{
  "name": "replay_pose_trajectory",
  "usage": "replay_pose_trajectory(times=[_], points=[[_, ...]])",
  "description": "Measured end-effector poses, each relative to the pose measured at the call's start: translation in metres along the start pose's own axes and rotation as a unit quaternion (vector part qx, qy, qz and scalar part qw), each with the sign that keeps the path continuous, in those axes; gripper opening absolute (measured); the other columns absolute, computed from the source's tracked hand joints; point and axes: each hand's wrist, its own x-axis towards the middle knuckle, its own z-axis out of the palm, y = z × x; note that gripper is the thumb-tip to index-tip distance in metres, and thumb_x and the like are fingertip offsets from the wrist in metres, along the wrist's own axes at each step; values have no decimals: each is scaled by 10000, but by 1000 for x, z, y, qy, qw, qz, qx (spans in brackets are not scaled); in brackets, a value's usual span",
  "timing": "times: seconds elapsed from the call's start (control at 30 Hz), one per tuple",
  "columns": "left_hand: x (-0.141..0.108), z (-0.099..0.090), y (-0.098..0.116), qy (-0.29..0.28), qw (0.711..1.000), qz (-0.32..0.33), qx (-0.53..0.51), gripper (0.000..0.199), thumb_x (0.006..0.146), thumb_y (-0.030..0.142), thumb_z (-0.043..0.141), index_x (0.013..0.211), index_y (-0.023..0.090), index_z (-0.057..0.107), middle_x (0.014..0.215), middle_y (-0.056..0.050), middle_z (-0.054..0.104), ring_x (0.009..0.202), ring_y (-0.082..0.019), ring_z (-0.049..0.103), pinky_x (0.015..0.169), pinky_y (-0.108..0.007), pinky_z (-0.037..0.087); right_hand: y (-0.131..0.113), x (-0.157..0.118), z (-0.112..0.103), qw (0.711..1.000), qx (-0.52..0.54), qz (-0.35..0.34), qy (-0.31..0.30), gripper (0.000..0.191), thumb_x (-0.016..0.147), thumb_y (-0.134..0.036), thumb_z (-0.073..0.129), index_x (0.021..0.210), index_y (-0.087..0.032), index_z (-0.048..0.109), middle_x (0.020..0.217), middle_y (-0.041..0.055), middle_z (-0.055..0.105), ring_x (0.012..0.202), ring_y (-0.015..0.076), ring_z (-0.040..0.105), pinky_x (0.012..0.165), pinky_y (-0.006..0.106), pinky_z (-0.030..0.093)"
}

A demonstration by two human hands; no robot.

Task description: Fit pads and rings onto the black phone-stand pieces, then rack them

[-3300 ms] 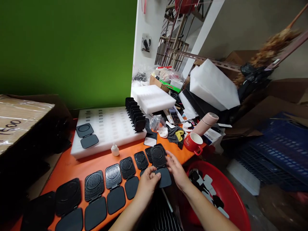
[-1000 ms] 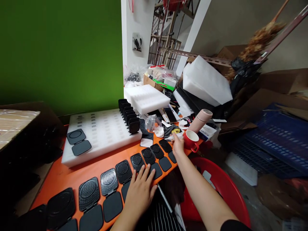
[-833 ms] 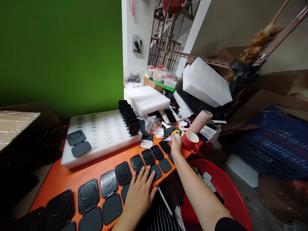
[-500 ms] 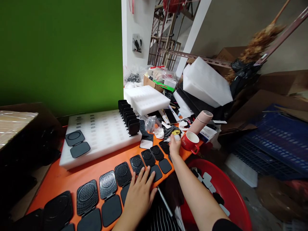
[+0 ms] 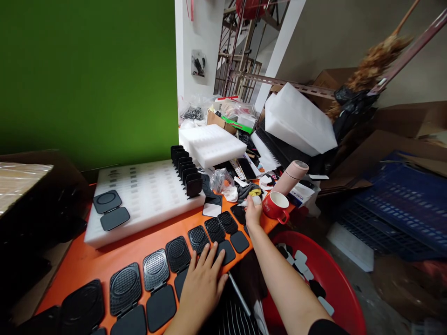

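Fingers spread, my left hand (image 5: 201, 281) lies flat over the row of black hinged plates, partly covering some of them. My right hand (image 5: 253, 216) is closed around a small white squeeze bottle (image 5: 257, 200), its pointed tip facing left over the far right end of the row. Several plates lie unfolded along the table edge, each a grid-patterned half joined to a smooth half, such as the grid half (image 5: 155, 268) and smooth half (image 5: 161, 307) left of my left hand. Below my right hand, the last plate (image 5: 239, 214) is partly hidden.
A white foam block (image 5: 146, 195) on the orange table (image 5: 84, 263) bears one unfolded plate (image 5: 111, 209) and a row of upright black plates (image 5: 193, 185). Right of my right hand stand a red mug (image 5: 271, 207) and a pink flask (image 5: 293, 177). A red basin (image 5: 344, 279) holds loose pieces.
Both hands keep their places, with the bottle still in my right hand. The view has shifted very slightly.
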Motion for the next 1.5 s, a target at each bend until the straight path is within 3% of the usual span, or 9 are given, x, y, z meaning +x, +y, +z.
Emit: replay_pose_trajectory(times=[0.23,0.33,0.43,0.57,0.77,0.93,1.2,1.5], points=[[1,-4,3,-6,1000,-15,-6,507,846,334,497,1346,277,434,1449,-65,388,1310,-329,368,1014,-615,314,2,1,0,1000,3,0,2,304,683,-453,565,766,-161,565,736,73,666,642,174,600,552,255,451],[13,-10,12,-2,1000,-20,-12,473,834,328,508,1301,251,493,1437,-83,407,1315,-345,353,1026,-651,255,3,2,1,1000,7,4,2,301,680,-458,567,747,-164,563,724,68,663,647,175,600,551,252,447],[35,-11,22,2,999,12,-39,507,847,395,492,1329,241,456,1442,-66,405,1326,-318,339,1051,-617,253,3,3,-1,1000,16,14,4,313,687,-469,561,748,-163,561,710,58,660,608,164,591,524,244,440],[65,-1,36,-1,997,53,-56,604,854,499,442,1385,219,371,1463,-67,370,1336,-305,321,1059,-606,244,0,4,-6,999,26,29,9,338,691,-486,571,741,-152,576,706,61,665,569,149,578,471,224,411],[90,19,47,-2,996,67,-56,629,836,483,460,1391,206,360,1486,-89,319,1352,-302,285,1072,-611,181,-5,0,-15,998,30,60,-1,340,688,-493,583,714,-154,581,642,32,648,416,93,475,370,203,336],[94,28,48,-10,996,69,-50,633,845,513,445,1390,201,364,1472,-117,345,1346,-304,292,1069,-615,165,0,-7,-25,996,20,77,-36,329,702,-480,590,656,-154,588,527,11,596,368,83,427,343,201,293],[94,33,47,-18,997,65,-33,661,852,552,418,1403,194,342,1501,-149,267,1370,-309,237,1080,-596,138,1,-18,-30,997,-8,49,-62,339,690,-488,606,687,-149,593,625,46,648,492,135,537,435,232,383],[95,20,47,-36,997,62,-40,653,844,562,440,1386,205,373,1484,-134,311,1361,-288,269,1077,-583,188,3,-20,-30,990,-105,-47,-83,393,742,-540,547,757,-152,603,731,97,680,628,194,609,544,278,456]])
